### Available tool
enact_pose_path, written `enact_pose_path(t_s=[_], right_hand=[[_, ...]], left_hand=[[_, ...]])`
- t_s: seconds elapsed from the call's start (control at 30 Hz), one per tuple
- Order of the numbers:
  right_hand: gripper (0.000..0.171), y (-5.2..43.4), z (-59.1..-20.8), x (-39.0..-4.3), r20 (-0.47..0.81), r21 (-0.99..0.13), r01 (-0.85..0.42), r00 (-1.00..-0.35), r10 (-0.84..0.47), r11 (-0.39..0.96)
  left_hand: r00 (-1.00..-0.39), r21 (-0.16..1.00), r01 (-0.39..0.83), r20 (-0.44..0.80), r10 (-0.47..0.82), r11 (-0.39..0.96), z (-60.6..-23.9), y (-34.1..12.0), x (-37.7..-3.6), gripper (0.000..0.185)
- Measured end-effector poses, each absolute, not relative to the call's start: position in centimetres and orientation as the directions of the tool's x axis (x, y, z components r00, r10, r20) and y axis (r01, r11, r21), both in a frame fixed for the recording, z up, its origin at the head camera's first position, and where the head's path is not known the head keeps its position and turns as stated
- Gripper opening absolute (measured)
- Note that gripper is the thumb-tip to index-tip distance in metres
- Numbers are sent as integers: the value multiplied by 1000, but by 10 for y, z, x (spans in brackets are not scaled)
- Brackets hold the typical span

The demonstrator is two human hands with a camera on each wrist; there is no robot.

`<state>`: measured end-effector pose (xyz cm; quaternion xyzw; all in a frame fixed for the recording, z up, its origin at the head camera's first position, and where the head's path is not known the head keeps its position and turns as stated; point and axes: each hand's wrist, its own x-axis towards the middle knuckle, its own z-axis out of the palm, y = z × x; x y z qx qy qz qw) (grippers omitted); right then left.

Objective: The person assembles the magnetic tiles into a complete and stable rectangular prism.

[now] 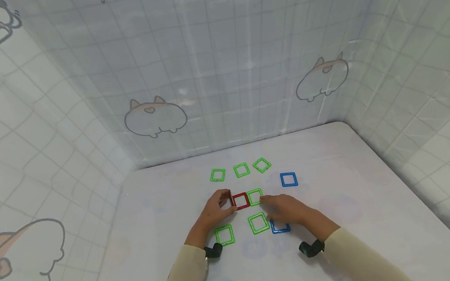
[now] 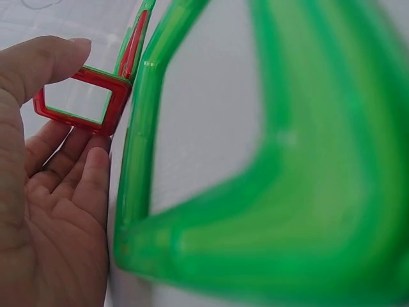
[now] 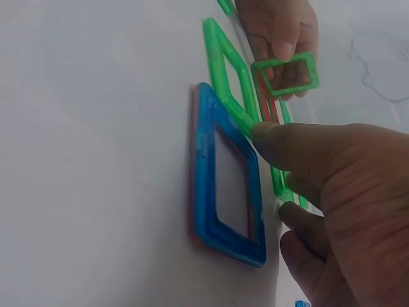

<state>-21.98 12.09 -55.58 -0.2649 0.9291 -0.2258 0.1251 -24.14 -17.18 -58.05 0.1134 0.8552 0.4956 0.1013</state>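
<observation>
Mid-counter [image 1: 166, 198], the left hand [image 1: 213, 209] pinches an upright tile against the red square [image 1: 240, 200]; the right hand [image 1: 286, 209], fingers extended, presses the joined green square [image 1: 255, 197]. Seven loose squares lie unattached.

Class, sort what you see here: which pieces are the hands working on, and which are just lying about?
In hand:
left hand
right hand
red square
green square joined to it

Lying about:
three green squares in the far row
far blue square
near green squares
near blue square
</observation>
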Motion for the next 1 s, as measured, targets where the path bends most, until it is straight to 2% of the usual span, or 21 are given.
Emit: enact_pose_path(t_s=[0.1,0.33,0.5,0.67,1.0], right_hand=[[66,121,-557,-216,-113,-484,-437,-828,-550,758],[58,116,-554,-205,-107,-462,-490,-797,-594,740],[64,113,-552,-200,-99,-426,-534,-775,-625,730],[72,112,-554,-194,-143,-420,-539,-756,-639,731],[54,111,-555,-188,-84,-365,-619,-722,-687,695]], left_hand=[[-955,869,94,-60,291,486,-580,-172,-241,68],[-954,867,95,-60,293,489,-580,-172,-240,69],[-954,873,95,-59,295,479,-581,-172,-240,70],[-954,869,103,-52,296,484,-584,-172,-240,70],[-955,869,94,-60,290,486,-582,-172,-239,70]])
